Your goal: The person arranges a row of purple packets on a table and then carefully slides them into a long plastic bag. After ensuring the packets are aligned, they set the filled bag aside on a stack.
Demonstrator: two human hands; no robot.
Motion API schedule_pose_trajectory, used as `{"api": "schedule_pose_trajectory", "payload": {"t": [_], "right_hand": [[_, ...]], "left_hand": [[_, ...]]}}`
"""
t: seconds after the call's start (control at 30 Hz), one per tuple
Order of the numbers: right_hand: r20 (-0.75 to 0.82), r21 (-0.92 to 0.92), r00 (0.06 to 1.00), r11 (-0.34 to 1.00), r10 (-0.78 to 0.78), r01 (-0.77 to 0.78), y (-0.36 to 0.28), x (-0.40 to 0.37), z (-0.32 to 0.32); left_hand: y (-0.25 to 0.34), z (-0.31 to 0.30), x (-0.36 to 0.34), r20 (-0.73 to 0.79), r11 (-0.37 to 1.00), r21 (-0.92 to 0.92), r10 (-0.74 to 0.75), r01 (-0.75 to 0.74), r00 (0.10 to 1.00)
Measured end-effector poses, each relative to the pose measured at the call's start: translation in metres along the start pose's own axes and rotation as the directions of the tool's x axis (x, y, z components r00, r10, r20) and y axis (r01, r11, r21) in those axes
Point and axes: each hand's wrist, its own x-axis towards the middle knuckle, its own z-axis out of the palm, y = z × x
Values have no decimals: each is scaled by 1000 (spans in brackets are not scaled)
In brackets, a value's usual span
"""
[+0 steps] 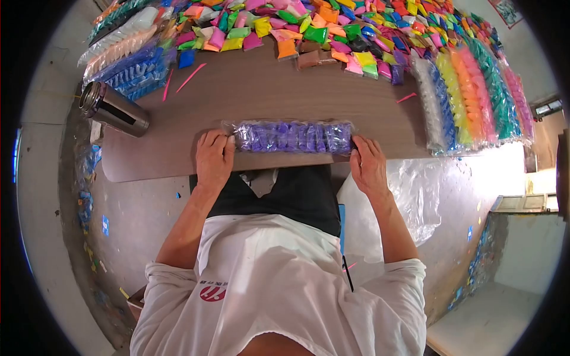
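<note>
Left hand (215, 159) and right hand (368, 165) pinch opposite ends of a sleeve of purple packets (291, 136), apparently squaring it on the table (267, 95); any lift would need both grips level.

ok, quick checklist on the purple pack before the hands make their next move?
1. Left hand at the left end of the sleeve of purple packets: ok, fingertips touch it.
2. Right hand at the right end: ok, fingertips touch it.
3. Firm pinch on the film, either hand: cannot tell.
4. Sleeve flat on the table, along the near edge: ok.
5. Sleeve ends sealed: cannot tell, the film is crumpled under the fingers.
6. Loose things apart from the sleeve: ok. The metal flask lies on its side at the table's left end, and the pink strip lies farther back.
</note>
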Motion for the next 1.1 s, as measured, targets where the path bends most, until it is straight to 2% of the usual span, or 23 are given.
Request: {"api": "schedule_pose_trajectory", "payload": {"t": [0.17, 0.43, 0.5, 0.63, 0.73, 0.83, 0.93, 1.1], "right_hand": [[-27, -58, 999, 997, -47, 45, 0, -7, 8], [-75, -91, 994, 993, -83, 76, 19, -17, 21], [-91, -27, 996, 999, 24, -26, 23, -21, 22], [-324, -141, 946, 989, -6, -41, -9, -12, -14], [-314, -176, 941, 982, -124, 71, -30, -6, -20], [-200, -135, 964, 979, -175, 150, -47, 3, -11], [-105, -47, 988, 993, -116, 111, -40, -2, 14], [-150, -98, 979, 988, -135, 121, -20, -11, 30]], "left_hand": [[2, -1, 2, 23, 1000, 13, -10, 10, 1000], [-7, 6, -1, -7, 998, 36, 58, -58, 998], [-17, 17, -5, -94, 995, -9, 96, -98, 991], [-8, 6, -5, -12, 994, 59, 94, -94, 995], [-11, 6, -4, 18, 993, 66, 97, -98, 995], [-9, 5, -4, 18, 993, 63, 102, -103, 995], [-9, 6, -5, 4, 991, 76, 111, -111, 994], [-5, 2, -7, 2, 992, 53, 113, -113, 994]]}}
